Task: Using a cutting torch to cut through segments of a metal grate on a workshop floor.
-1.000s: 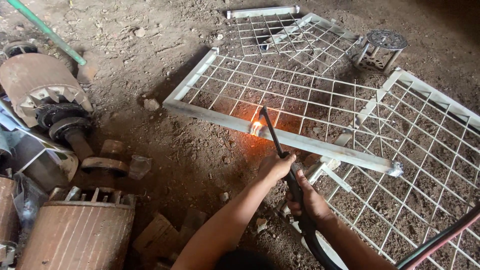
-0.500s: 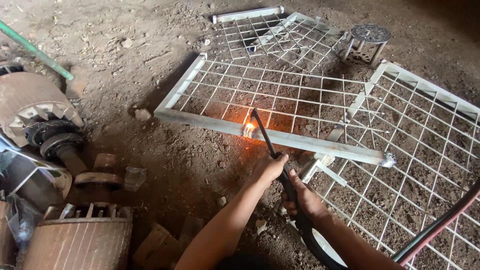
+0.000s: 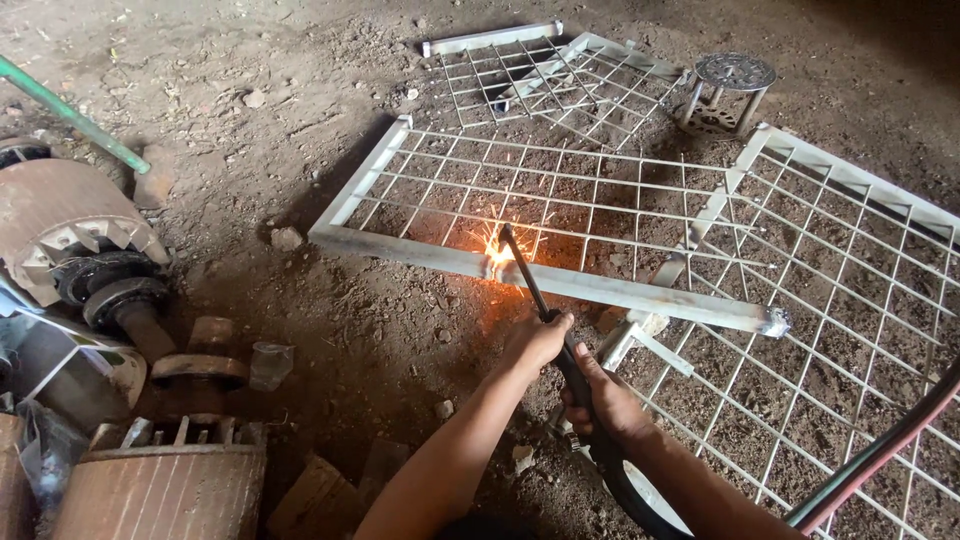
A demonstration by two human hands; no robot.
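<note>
Where a steady glow sat before — sparks (image 3: 492, 243) off the frame (image 3: 600, 285), each hand — left hand (image 3: 537, 338), right hand (image 3: 603, 397) — clenched on the torch (image 3: 527, 278).

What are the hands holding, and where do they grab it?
Both hands grip one welding torch: the left hand around its thin rod, the right hand lower on the dark handle by the hose.

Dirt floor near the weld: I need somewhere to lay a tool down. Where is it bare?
Bare dirt lies between the mesh frame and rusty motor parts. Right of the hands, mesh panels cover the ground.
</note>
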